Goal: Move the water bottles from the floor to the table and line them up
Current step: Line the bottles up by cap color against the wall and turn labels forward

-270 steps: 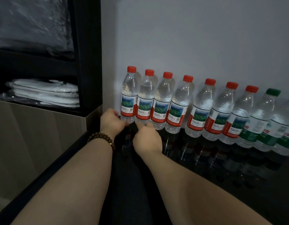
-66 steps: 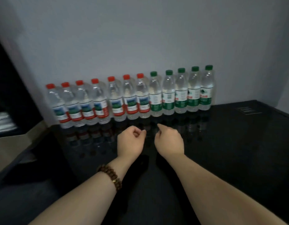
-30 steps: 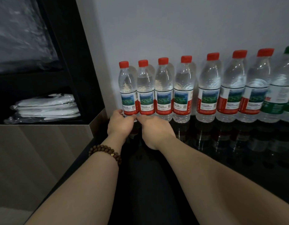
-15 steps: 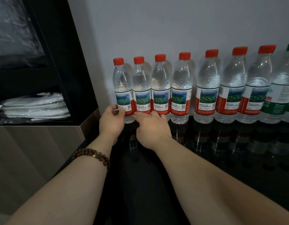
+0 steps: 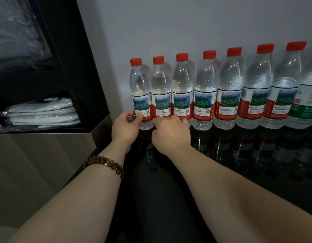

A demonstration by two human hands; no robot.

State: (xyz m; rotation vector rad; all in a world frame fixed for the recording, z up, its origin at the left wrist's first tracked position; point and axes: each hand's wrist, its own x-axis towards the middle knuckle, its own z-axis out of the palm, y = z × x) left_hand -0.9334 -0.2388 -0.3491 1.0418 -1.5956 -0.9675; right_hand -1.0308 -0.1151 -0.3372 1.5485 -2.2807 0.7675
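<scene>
Water bottles [image 5: 228,92] stand lined up; left hand [image 5: 124,131] pinches the end bottle [image 5: 140,88], right hand [image 5: 171,135] curls round the second bottle [image 5: 160,88].

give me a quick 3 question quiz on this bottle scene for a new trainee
1. True or false: the left hand grips the leftmost red-capped bottle.
2. Which wrist wears the beaded bracelet? A left, B right, C neither.
3. Fill in: the glossy table under that bottle is ___ in colour.
Key: 1 true; 2 A; 3 black.
</scene>
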